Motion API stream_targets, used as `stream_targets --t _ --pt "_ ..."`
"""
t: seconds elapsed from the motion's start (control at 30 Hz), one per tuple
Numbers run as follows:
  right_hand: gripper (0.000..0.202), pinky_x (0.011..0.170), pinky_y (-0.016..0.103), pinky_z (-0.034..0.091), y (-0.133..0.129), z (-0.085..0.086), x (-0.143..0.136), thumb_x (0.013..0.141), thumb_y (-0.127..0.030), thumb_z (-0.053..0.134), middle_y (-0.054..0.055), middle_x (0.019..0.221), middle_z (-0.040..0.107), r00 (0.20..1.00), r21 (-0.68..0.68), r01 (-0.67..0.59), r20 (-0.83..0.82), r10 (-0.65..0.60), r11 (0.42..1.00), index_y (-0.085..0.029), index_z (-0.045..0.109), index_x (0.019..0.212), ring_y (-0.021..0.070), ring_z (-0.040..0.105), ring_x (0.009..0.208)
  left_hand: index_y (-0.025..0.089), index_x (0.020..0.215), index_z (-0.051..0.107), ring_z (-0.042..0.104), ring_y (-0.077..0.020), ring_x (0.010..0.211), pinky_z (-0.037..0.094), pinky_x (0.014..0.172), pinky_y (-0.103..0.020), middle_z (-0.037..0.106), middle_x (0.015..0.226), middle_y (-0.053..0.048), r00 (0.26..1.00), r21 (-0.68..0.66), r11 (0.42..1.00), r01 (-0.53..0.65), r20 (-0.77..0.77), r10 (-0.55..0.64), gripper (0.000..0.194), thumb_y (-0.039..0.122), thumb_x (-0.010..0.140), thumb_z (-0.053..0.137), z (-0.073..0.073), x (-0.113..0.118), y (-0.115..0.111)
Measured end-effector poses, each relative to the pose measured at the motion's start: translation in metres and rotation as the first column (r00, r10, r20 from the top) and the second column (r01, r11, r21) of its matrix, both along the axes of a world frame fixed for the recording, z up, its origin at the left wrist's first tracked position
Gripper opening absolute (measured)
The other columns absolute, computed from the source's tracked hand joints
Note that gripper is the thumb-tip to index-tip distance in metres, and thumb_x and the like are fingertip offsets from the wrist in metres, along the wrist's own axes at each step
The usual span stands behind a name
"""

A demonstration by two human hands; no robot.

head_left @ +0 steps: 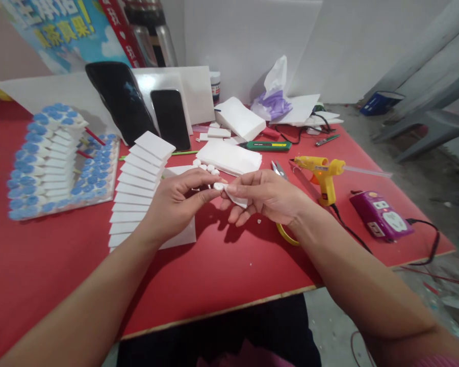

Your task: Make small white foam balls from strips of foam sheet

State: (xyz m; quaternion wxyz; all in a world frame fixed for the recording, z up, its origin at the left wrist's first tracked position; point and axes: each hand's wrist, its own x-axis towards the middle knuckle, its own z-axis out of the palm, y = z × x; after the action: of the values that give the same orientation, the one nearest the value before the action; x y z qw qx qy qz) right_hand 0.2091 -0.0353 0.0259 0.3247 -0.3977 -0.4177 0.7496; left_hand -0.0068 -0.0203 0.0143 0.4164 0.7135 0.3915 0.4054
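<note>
Over the red table [229, 270], my left hand [183, 196] pinches the small coiled end of a white paper strip [219, 186] between thumb and fingertips. The strip's loose tail hangs by my right hand [265, 196], whose thumb presses it against curled fingers. Just behind my left fingertips lie several small white rolls [204, 166]. A stack of white sheets [229, 157] sits beyond both hands. Left of my hands, a stepped white card staircase [133, 196] stands on a white board [181, 237]. Scissors [286, 237] with yellow handles lie partly hidden under my right wrist.
At left stands a finished-looking staircase model [61, 158] with blue-and-white rolls. Two phones [172, 120] lean behind. To the right are a yellow glue gun [321, 176], a corded purple power socket [380, 216] and a green cutter knife [268, 146]. The table's front edge is near me.
</note>
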Motion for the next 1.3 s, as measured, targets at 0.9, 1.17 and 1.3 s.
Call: stream_targets --t 0.9,1.17,1.3 --pt "0.024 0.073 0.030 0.050 -0.012 -0.021 -0.014 0.102 -0.024 0.054 0.006 0.088 0.080 0.676 0.899 -0.259 0.429 -0.598 0.353 -0.020 0.075 0.090 0.0186 0.072 0.079 0.023 0.096 0.086 0.058 -0.0103 0.052 0.045 0.047 -0.025 0.080 0.094 -0.006 0.978 -0.282 0.957 -0.076 0.164 0.126 0.023 0.037 0.078 0.088 -0.009 0.007 -0.006" --pt "0.028 0.071 0.031 0.045 -0.015 -0.020 -0.017 0.105 -0.027 0.050 0.008 0.082 0.076 0.613 0.866 -0.314 0.498 -0.613 0.389 -0.017 0.071 0.090 0.0193 0.067 0.074 0.022 0.094 0.085 0.060 -0.0106 0.050 0.051 0.053 -0.025 0.078 0.076 -0.002 0.953 -0.395 0.916 -0.063 0.250 0.173 0.023 0.035 0.076 0.090 -0.017 0.013 -0.004" --pt "0.027 0.069 0.032 0.044 -0.016 -0.022 -0.017 0.102 -0.019 0.045 0.011 0.082 0.075 0.568 0.827 -0.436 0.560 -0.604 0.356 -0.016 0.067 0.089 0.0211 0.066 0.074 0.019 0.092 0.084 0.065 -0.0143 0.056 0.056 0.056 -0.028 0.079 0.079 -0.004 0.944 -0.420 0.899 -0.121 0.232 0.236 0.027 0.036 0.071 0.092 -0.016 0.013 -0.007"
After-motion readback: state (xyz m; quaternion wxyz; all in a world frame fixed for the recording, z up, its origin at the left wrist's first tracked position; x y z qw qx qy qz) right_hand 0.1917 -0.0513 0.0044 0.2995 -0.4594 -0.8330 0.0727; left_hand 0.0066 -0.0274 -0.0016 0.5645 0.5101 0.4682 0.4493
